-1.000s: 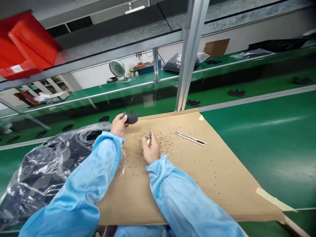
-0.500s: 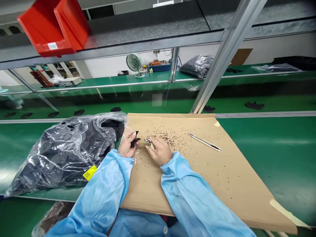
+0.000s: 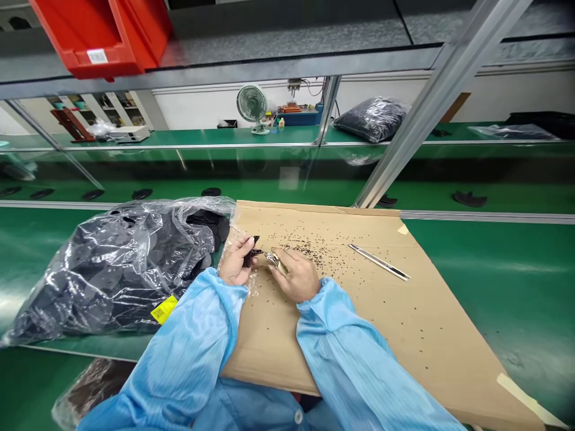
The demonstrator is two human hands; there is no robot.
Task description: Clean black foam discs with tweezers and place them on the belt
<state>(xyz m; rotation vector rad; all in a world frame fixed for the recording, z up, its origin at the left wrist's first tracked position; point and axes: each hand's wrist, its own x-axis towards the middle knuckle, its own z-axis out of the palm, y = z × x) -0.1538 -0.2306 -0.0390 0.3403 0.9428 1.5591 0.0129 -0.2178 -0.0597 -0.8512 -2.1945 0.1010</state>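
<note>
My left hand (image 3: 236, 262) is closed on a small black plastic part (image 3: 248, 258), with its edge pointing out past my thumb and fingers. Facing it, my right hand (image 3: 299, 275) is wrapped around small silver clippers (image 3: 273, 258) with a pale handle. Their metal tip meets the black part or lies right beside it; I cannot tell which. Beneath both hands is a brown cardboard sheet (image 3: 269, 353), strewn with tiny dark bits (image 3: 309, 251). A slim silver craft knife (image 3: 380, 262) rests on the cardboard, to the right of my right hand.
On the left lies a large clear plastic bag (image 3: 103, 275) of black flat pieces, with a yellow label (image 3: 164, 309). A metal post (image 3: 440, 108) slants up behind the cardboard. A red bin (image 3: 103, 42) sits on the overhead shelf. Several black parts (image 3: 142, 194) lie along the green bench behind.
The clippers in my right hand have moved left, closing the gap to the black part in my left hand. The whole view has shifted slightly.
</note>
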